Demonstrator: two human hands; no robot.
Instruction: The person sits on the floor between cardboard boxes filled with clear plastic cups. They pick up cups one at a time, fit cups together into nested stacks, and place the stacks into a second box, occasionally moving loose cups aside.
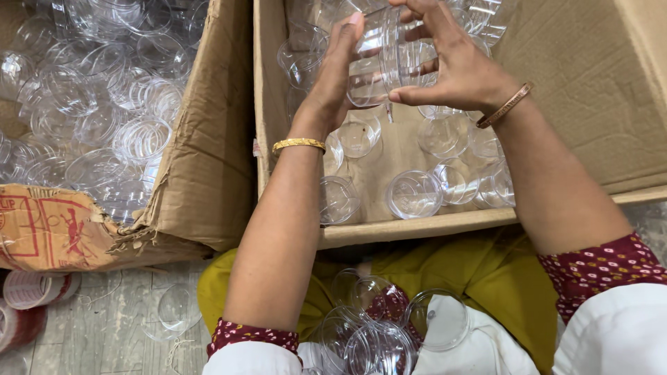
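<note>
Left hand: the left hand [332, 83] is raised over the right box, palm turned inward, fingers stretched up along the left side of a clear jar — pressed flat against it rather than curled round.
Right hand: the right hand [455, 66] comes from the right and is wrapped on the same jar, thumb under its near edge, fingers spread over its top and far side.
Jar: the jar [381, 59] is transparent plastic, lying tilted between both palms, held above the far middle of the right box — clear of the floor of the box.
Wrists: a gold bangle [299, 144] sits on the left wrist, a copper bangle [505, 105] on the right.
Right box: an open cardboard box [570, 83], its bottom dotted with loose clear cups [414, 194], most on the near side and under the hands.
Left box: a second carton [208, 173] at the left, torn at its near corner, heaped full of the same clear pots [104, 97].
Lap: more clear lids [379, 344] lie on yellow cloth [500, 278] near the person, between the two arms.
Floor: tape rolls [31, 288] at the near left edge, one loose lid [177, 309] beside them on the tiles.
</note>
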